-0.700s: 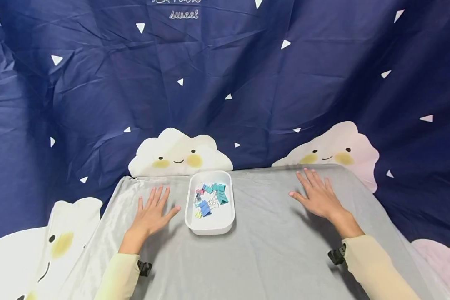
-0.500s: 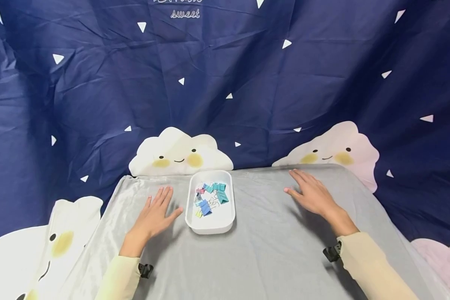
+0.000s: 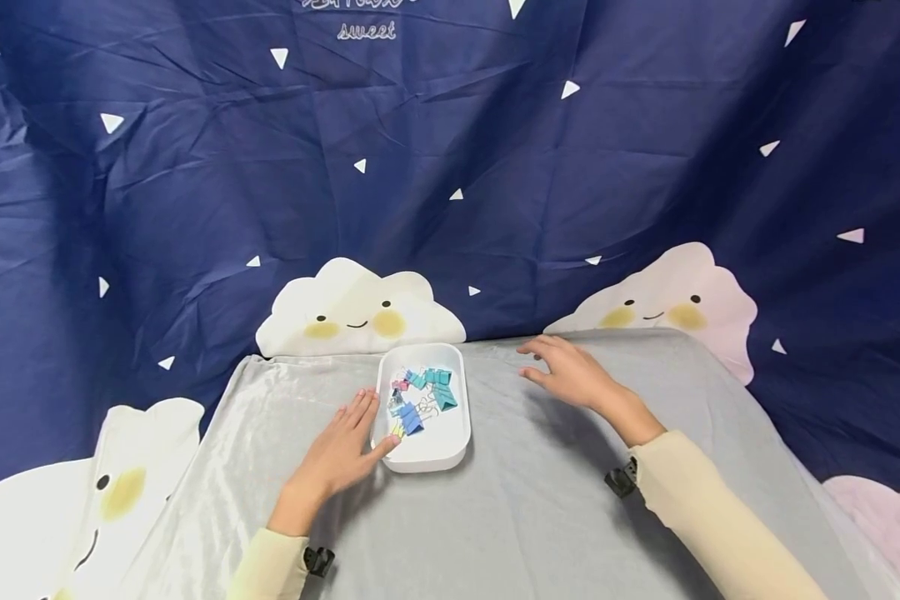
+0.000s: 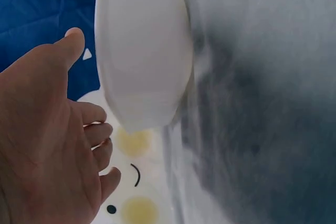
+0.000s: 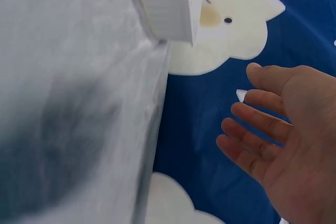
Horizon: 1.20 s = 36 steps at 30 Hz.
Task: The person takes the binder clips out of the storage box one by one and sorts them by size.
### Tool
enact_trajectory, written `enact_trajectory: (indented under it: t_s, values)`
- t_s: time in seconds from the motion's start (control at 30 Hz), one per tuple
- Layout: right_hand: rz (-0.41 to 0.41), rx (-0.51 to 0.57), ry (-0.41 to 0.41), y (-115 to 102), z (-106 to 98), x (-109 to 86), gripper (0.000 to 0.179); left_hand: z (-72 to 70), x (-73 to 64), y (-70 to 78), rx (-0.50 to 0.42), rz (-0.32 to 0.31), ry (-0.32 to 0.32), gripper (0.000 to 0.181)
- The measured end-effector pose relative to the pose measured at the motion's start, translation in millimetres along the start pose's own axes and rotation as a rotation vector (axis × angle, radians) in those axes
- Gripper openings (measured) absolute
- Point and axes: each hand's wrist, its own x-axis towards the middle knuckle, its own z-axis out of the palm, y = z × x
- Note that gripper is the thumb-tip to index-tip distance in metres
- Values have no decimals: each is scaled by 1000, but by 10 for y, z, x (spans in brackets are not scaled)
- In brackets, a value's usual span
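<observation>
A white plastic tray [image 3: 438, 446] stands on the grey cloth, holding several binder clips: teal ones [image 3: 444, 396], a blue one [image 3: 411, 418], and smaller pink and yellow ones. My left hand [image 3: 337, 454] is at the tray's left side, fingers straight, thumb overlapping the near left rim in the head view. The left wrist view has the tray wall [image 4: 144, 51] just beyond the fingers. My right hand [image 3: 573, 375] hovers to the right of the tray, fingers loosely bent with nothing in them. In the right wrist view its palm shows, apart from the tray [image 5: 165, 3].
Grey cloth [image 3: 510, 508] covers the table. Behind its far edge hangs a navy curtain [image 3: 450, 150] with white triangles and smiling clouds [image 3: 360, 312]. A dark band with a small device [image 3: 619, 479] sits on the right wrist.
Both hands have moved inward toward the tray. The left has come right up to its left side; the right has shifted left, its fingers bending more. The tray stays in place.
</observation>
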Motion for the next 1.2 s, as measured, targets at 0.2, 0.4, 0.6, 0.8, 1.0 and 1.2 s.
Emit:
enact_trajectory:
  t_s: [0.2, 0.4, 0.6, 0.8, 1.0, 1.2]
  values:
    - [-83, 27, -42, -238, 27, 256, 33, 67, -30, 14, -16, 3, -24, 96]
    - [-141, 81, -94, -455, 107, 483, 28, 85, -42, 16, -41, -3, -13, 96]
    - [-190, 103, -157, -642, 245, 675, 24, 107, -36, 3, -14, -13, -18, 96]
    - [-207, 74, -226, -752, 426, 848, 21, 136, -25, -9, -13, -18, -20, 94]
    - [-218, 29, -244, -809, 613, 969, 18, 155, -13, -13, -30, -19, -13, 94]
    - [-222, 13, -287, -864, 776, 997, 23, 178, -17, -20, -20, -16, -14, 95]
